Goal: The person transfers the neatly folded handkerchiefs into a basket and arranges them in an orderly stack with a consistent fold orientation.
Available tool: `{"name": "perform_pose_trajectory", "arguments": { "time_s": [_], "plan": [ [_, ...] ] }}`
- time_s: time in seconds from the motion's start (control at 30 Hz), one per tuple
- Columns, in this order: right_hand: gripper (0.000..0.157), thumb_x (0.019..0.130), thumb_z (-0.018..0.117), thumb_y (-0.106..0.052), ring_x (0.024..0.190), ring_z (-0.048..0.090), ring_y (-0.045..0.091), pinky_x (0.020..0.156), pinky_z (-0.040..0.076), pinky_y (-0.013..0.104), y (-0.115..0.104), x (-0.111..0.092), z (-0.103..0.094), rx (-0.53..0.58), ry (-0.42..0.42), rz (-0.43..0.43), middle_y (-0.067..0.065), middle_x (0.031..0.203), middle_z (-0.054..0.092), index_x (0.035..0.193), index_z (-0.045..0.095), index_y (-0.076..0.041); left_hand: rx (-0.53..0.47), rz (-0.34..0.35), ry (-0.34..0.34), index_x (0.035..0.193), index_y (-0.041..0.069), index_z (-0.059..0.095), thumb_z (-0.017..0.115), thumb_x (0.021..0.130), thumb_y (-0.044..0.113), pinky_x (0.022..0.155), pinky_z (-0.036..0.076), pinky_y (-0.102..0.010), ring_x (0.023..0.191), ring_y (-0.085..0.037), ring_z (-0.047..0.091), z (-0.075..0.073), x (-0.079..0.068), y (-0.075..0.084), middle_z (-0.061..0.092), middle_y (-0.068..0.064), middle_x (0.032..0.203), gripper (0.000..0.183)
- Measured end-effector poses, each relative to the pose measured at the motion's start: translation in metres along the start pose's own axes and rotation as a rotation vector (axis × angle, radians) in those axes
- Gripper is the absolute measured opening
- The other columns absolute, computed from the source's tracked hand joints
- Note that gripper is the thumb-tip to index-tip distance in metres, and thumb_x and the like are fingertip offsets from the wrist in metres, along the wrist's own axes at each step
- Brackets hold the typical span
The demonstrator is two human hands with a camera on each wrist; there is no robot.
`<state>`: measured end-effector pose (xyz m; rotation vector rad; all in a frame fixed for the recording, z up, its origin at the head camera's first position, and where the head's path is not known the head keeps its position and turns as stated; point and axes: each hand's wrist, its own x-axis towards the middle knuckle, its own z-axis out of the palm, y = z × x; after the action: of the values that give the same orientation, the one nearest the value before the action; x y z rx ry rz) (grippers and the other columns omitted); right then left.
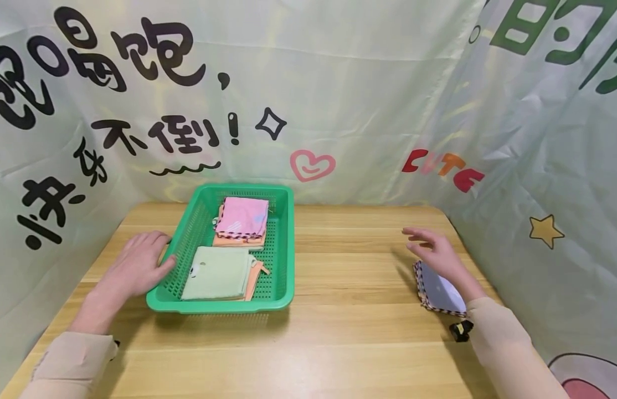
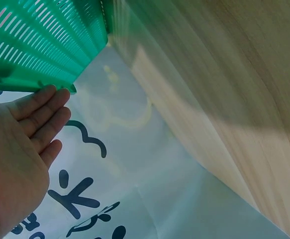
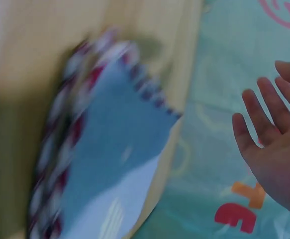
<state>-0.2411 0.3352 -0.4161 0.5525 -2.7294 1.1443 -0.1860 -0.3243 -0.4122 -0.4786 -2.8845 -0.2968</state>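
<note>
My left hand (image 1: 144, 263) rests at the left rim of a green plastic basket (image 1: 288, 249), its fingers fairly straight; in the left wrist view the fingertips (image 2: 60, 94) lie right at the basket's edge. On the right, my right hand (image 1: 435, 255) hovers over a folded blue cloth (image 1: 445, 293) with a checked border. The right wrist view shows that hand with spread, relaxed fingers (image 3: 271, 102) and nothing in them, apart from the folded cloth (image 3: 115, 134). Inside the basket lie a pink folded cloth (image 1: 243, 216) with a checked edge and a pale green folded cloth (image 1: 216, 274), both over orange cloths (image 1: 253, 280).
The basket stands on a wooden table (image 1: 353, 310), left of the middle. A printed white curtain (image 1: 368, 111) hangs behind the table and along its sides. Near the blue cloth, a small black object (image 1: 460, 331) shows at the right sleeve (image 1: 508, 332).
</note>
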Motion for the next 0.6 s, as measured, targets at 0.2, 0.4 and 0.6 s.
{"name": "perform_pose_trajectory", "arguments": {
  "time_s": [0.2,0.4,0.6],
  "plan": [
    [0.040,0.100,0.066,-0.005,0.127,0.056,0.049,0.102,0.046,0.068,0.017,-0.016,-0.010,-0.105,-0.129,0.017,0.026,0.138,0.063,0.139,0.062,0.004,0.004,-0.003,0.003,0.129,-0.013,0.055,0.055,0.100,0.027,0.111,0.033,-0.067,0.125,-0.050,0.047,0.000,-0.001,-0.001,0.057,-0.031,0.130,0.050],
    [0.044,0.097,0.071,-0.006,0.127,0.054,0.055,0.103,0.044,0.073,0.033,-0.027,-0.020,-0.135,-0.241,0.014,0.028,0.138,0.061,0.138,0.061,0.005,0.006,0.003,0.005,0.130,-0.013,0.056,0.055,0.100,0.027,0.112,0.031,-0.066,0.126,-0.051,0.048,0.000,-0.001,-0.001,0.057,-0.031,0.130,0.050],
    [0.045,0.091,0.074,0.000,0.123,0.057,0.055,0.101,0.048,0.069,0.049,-0.030,-0.029,-0.215,-0.283,0.034,0.030,0.132,0.064,0.134,0.064,0.006,0.005,0.001,0.006,0.130,-0.013,0.055,0.056,0.100,0.027,0.113,0.031,-0.067,0.126,-0.051,0.047,-0.001,0.000,0.000,0.057,-0.031,0.131,0.050]
  ]
}}
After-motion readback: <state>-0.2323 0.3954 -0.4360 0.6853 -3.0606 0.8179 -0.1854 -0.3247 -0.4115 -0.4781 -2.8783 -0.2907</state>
